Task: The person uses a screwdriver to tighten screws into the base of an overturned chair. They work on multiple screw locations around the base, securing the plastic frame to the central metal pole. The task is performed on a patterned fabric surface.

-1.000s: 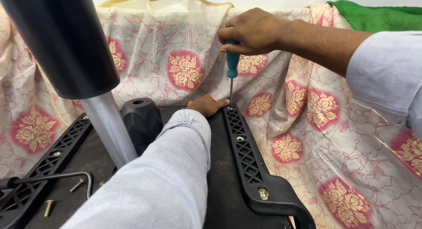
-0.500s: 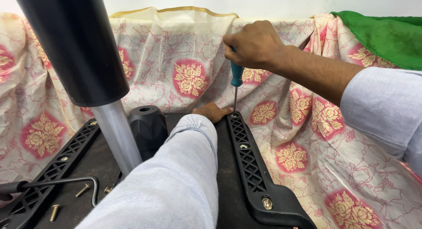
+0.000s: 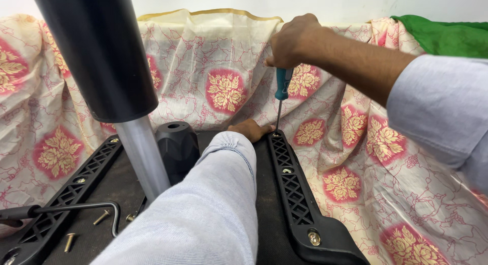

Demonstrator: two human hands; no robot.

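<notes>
We're gripping the screwdriver [image 3: 282,84] w/ right hand [image 3: 295,41], center frame, tip now sitting on the black bracket [image 3: 292,189]'s top screw; left hand [image 3: 250,129], grip hidden, is bracing beside it.

Both arms wear long sleeves of pale blue-grey cloth with a fine woven texture — the left sleeve [image 3: 203,209] gathers in small puckers at its cuff, the right sleeve [image 3: 437,107] ends mid-forearm. Both hands bare.
</notes>
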